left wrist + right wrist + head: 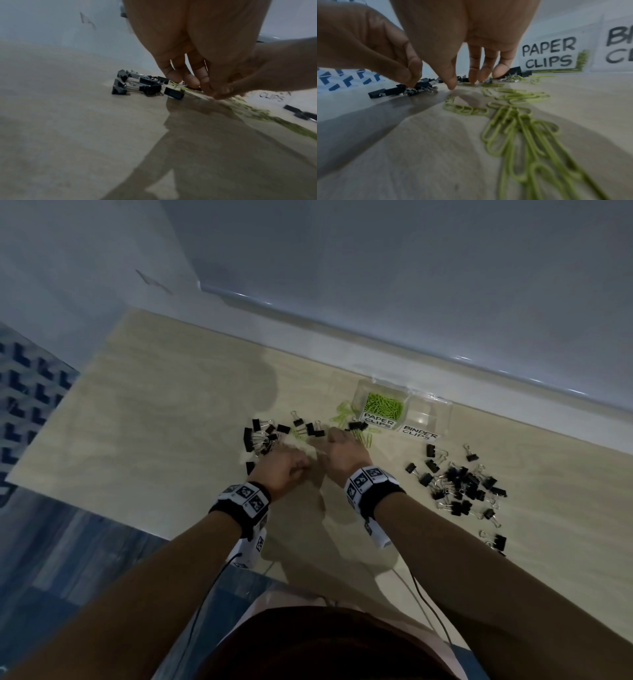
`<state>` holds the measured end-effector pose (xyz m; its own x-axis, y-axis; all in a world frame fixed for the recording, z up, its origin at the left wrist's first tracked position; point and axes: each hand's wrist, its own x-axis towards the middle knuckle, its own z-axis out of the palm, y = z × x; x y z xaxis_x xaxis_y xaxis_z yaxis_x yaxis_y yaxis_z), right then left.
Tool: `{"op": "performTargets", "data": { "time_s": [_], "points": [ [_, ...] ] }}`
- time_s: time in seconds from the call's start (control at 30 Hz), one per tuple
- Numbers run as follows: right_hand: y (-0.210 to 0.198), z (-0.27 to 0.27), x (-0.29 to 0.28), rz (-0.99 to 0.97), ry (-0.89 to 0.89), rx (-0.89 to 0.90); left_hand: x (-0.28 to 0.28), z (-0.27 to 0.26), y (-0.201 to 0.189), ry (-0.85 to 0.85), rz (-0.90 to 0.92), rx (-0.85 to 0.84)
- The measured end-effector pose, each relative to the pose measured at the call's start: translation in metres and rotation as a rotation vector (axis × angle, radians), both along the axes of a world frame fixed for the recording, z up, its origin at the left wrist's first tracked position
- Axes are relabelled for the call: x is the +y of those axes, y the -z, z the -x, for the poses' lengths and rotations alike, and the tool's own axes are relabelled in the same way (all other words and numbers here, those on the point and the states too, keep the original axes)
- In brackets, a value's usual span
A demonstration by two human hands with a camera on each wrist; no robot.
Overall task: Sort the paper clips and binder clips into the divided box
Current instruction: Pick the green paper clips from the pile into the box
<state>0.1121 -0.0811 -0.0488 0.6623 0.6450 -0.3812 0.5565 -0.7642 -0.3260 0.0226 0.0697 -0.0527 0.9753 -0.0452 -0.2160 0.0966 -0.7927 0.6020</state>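
Observation:
The clear divided box [442, 419] stands at the back of the table; its PAPER CLIPS half [549, 54] holds green paper clips [382, 405], and its BINDER CLIPS half [426, 414] looks bare. Loose green paper clips [513, 116] lie in front of the box. Black binder clips form a left pile [262, 436] and a larger right pile [459, 484]. My left hand [412, 82] pinches a binder clip at the left pile's edge. Beside it, my right hand [464, 83] reaches down with straight fingers, its tips touching the table among the paper clips.
The light wooden table [164, 412] ends at a raised white ledge [376, 350] just behind the box. A blue patterned mat [24, 392] lies past the table's left edge. Thin cables [421, 594] trail over the front edge near my body.

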Motion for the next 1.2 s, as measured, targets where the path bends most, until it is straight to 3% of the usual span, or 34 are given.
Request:
{"op": "performTargets", "data": {
  "time_s": [0.1,0.17,0.37,0.57,0.77,1.03,1.2],
  "points": [
    [-0.005,-0.001,0.012,0.143,-0.067,-0.001,-0.01,0.002,-0.001,0.119,-0.064,0.006],
    [-0.007,0.0,0.012,0.162,-0.073,-0.026,-0.01,0.004,0.001,0.083,-0.072,-0.029],
    [-0.009,0.011,-0.036,0.114,-0.133,-0.16,0.005,-0.012,0.005,-0.158,-0.085,-0.128],
    [-0.016,0.015,-0.086,0.003,-0.068,-0.145,-0.002,-0.062,-0.002,-0.054,-0.152,-0.101],
    [-0.025,-0.013,-0.046,-0.132,0.069,-0.067,-0.014,-0.085,0.002,0.106,-0.315,-0.014],
    [-0.022,-0.024,-0.009,-0.018,0.046,-0.05,0.003,-0.086,0.01,0.03,-0.497,0.023],
    [-0.014,-0.022,-0.014,-0.069,0.036,-0.066,-0.007,-0.094,0.005,0.061,-0.384,-0.059]
  ]
}}
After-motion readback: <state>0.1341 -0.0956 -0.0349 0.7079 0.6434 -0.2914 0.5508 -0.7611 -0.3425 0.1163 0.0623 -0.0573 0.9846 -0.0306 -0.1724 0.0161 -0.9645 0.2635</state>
